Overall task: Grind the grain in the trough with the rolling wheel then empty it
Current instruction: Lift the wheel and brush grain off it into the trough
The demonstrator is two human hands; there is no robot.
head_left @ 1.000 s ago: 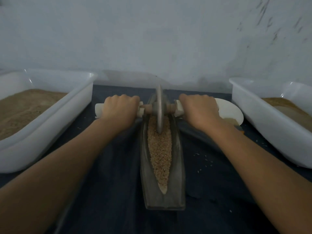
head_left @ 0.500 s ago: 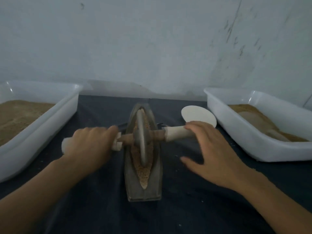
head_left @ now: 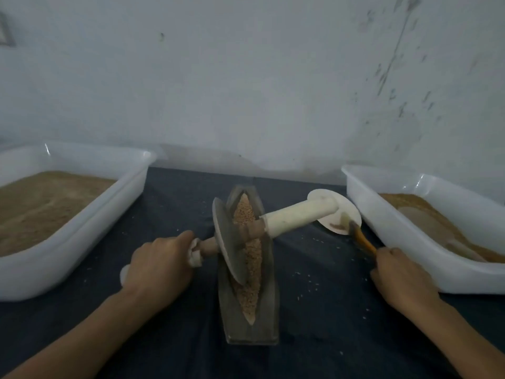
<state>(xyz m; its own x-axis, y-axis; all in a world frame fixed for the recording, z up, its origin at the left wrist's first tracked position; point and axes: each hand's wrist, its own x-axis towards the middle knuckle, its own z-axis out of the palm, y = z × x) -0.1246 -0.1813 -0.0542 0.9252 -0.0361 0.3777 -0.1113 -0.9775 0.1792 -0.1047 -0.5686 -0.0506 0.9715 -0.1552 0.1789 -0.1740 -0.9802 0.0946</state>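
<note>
A white plastic tub of brown meal [head_left: 131, 170] stood at the dark cloth's left edge; the left hand [head_left: 157, 269] gripped the tilted grey rolling wheel's [head_left: 228, 242] white handle; the wheel leaned in the grey boat-shaped trough [head_left: 251, 324] of tan grain [head_left: 250, 258], mid-cloth; the right hand [head_left: 401, 277] pinched an orange-handled brush [head_left: 362, 239] beside a white disc [head_left: 349, 212]; another white tub [head_left: 396, 214] stood at the right edge.

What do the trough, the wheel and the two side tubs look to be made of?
Trough: dull grey and matte, probably stone or cast metal; the look leaves it open. Wheel: thin grey disc with the same matte finish, likely metal, on a brown, wood-like axle. Left tub and right tub: smooth, glossy, translucent white, evidently plastic.
</note>
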